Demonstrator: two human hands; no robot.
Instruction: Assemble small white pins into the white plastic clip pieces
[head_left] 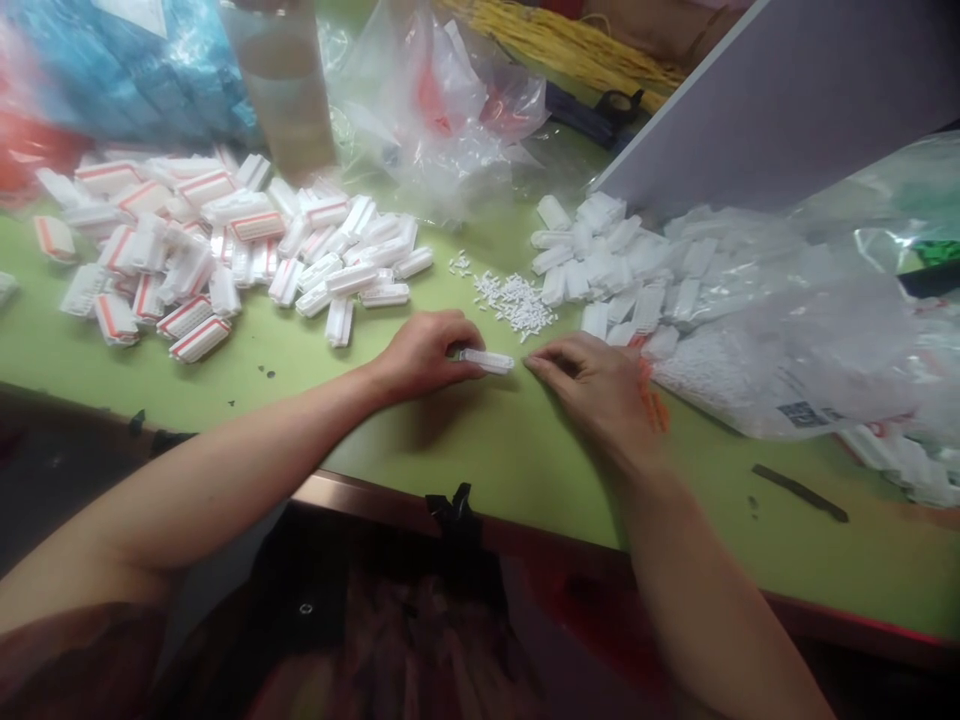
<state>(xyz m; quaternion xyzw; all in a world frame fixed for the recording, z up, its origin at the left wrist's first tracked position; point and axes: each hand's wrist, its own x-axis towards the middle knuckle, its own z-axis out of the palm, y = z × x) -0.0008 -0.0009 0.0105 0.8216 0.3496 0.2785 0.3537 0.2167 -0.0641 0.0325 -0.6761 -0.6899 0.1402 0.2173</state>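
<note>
My left hand [424,352] rests on the green table [480,450], fingers closed round a small white plastic piece [489,360] that sticks out to the right. Just to its right lies my right hand [596,385], fingers pinched together near the piece's end; several orange strips [651,395] show at its far side, apparently held under the palm. A small heap of tiny white pins [517,300] lies just beyond both hands.
A pile of white pieces with orange inserts [187,260] covers the left of the table. Plain white pieces [607,265] spill from clear plastic bags [787,330] at right. A clear bottle [281,85], crumpled bags [442,100] and a grey board [780,100] stand behind. A dark strip [799,492] lies at right.
</note>
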